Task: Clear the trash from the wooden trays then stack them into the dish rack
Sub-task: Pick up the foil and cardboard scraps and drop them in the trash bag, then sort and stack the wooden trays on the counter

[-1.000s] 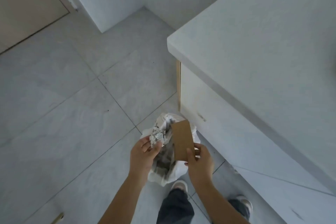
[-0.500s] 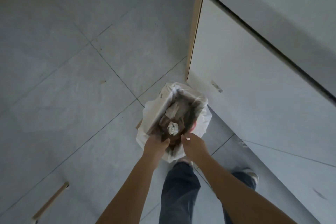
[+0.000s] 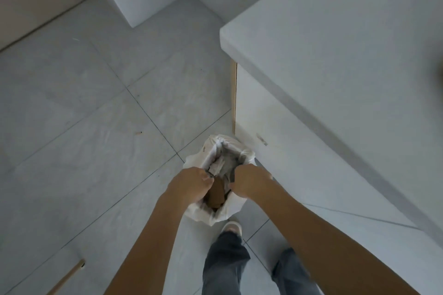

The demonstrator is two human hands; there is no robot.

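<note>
A small trash bin lined with a white bag [image 3: 203, 158] stands on the tiled floor beside the cabinet. Inside it lie crumpled white paper [image 3: 217, 165] and a brown card piece [image 3: 215, 195]. My left hand [image 3: 191, 185] hovers over the bin's near left rim with its fingers curled closed. My right hand [image 3: 249, 182] is over the near right rim, also curled closed. Nothing shows inside either hand. No wooden tray or dish rack is in view.
A white counter [image 3: 335, 55] and its cabinet side [image 3: 282, 155] rise to the right of the bin. My shoe [image 3: 231, 226] and grey trouser legs are just below it. A wooden stick [image 3: 67, 278] lies on the floor at the bottom left. Grey floor tiles [image 3: 84, 151] stretch to the left.
The crumpled paper left my left hand and the brown card left my right; both now lie in the bin. My hands have closed over its near rim.
</note>
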